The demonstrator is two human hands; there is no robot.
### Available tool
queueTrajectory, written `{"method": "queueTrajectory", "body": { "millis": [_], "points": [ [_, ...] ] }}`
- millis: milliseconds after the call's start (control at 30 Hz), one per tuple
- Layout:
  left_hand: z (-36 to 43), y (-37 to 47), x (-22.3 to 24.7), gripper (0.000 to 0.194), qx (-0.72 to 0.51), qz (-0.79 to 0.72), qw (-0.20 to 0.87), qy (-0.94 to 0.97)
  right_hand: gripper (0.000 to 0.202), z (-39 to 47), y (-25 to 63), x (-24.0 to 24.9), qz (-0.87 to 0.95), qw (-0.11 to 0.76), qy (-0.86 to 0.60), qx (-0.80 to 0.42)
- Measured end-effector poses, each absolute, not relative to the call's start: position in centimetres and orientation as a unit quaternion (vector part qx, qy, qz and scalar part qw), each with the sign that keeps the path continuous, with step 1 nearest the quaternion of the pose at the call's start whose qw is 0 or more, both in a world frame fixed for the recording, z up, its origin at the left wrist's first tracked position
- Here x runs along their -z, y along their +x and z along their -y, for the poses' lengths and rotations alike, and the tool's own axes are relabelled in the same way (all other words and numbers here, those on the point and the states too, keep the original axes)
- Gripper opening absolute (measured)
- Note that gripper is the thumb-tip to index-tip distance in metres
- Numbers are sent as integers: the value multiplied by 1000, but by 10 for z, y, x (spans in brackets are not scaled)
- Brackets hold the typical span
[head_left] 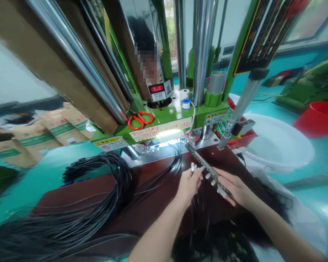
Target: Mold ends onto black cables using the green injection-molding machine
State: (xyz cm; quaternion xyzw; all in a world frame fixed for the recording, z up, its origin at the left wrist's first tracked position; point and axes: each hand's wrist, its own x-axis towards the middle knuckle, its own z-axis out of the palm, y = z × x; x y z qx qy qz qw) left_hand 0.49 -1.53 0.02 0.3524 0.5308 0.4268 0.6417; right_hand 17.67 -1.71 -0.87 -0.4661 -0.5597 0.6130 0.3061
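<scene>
My right hand [237, 187] is closed around the lower end of a long, narrow metal bar [198, 157], held at a slant over the brown table. Several small silvery connector pieces [213, 181] stick out along the bar's near side. Beside it, my left hand [188, 185] pinches small silvery connectors [193, 166] close to the bar's edge. Thin dark cables [192, 218] hang down below my left hand. Whether the pinched pieces touch the bar I cannot tell.
A green press [166, 112] with steel columns stands ahead, red-handled scissors [140, 120] and a blue-rimmed spool [186, 104] on its ledge. Black cable [123, 182] lies coiled at left on the brown tabletop [62, 198]. A white tub [278, 142] is at right. A blurred person shows behind.
</scene>
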Motion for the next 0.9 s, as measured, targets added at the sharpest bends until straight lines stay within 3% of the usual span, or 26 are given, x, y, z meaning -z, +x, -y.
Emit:
{"method": "queueTrajectory", "body": {
  "millis": [233,467,700,900],
  "points": [
    [14,1,14,35,-442,-535,592,410,51,17,175,5,622,255,-467,-574],
    [-1,-21,9,37,-478,-573,494,446,48,14,175,-1,590,266,-464,-605],
    [4,-15,12,30,-431,-570,453,534,54,15,174,-9,569,272,-481,-609],
    [3,-16,9,36,-410,-555,524,499,59,12,178,-5,581,242,-469,-620]
  ]
}}
